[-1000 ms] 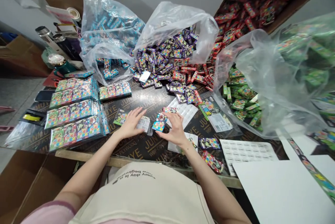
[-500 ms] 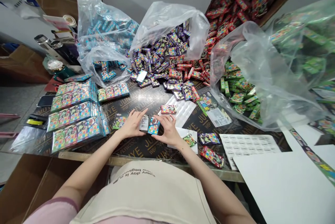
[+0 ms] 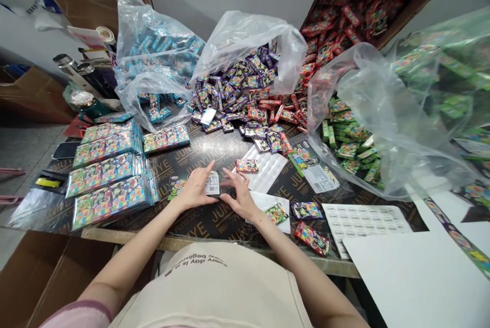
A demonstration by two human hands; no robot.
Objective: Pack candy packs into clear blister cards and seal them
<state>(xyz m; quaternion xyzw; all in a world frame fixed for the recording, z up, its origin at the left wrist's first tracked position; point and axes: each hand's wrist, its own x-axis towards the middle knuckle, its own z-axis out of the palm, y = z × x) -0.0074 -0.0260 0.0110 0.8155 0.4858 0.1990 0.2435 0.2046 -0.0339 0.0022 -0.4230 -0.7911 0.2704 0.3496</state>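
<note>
My left hand (image 3: 194, 188) pinches a clear packet (image 3: 212, 183) with a barcode label, flat on the dark plywood table (image 3: 214, 218). My right hand (image 3: 239, 196) lies just right of it, fingers stretched toward the packet's open edge and touching it. The small blue box seen earlier is out of sight between the hands. A small red box (image 3: 247, 165) rests on a white sheet (image 3: 270, 169) just beyond them. A green box (image 3: 276, 213) lies on paper by my right wrist.
Stacks of filled packets (image 3: 107, 174) sit at the left. Clear bags of blue boxes (image 3: 156, 57), purple boxes (image 3: 241, 77) and green boxes (image 3: 352, 134) ring the back, beside a crate of red boxes (image 3: 344, 16). A label sheet (image 3: 363, 218) lies right.
My right hand brought a small blue box to the packet in my left hand. The box is no longer visible and my right fingers now lie at the packet's edge.
</note>
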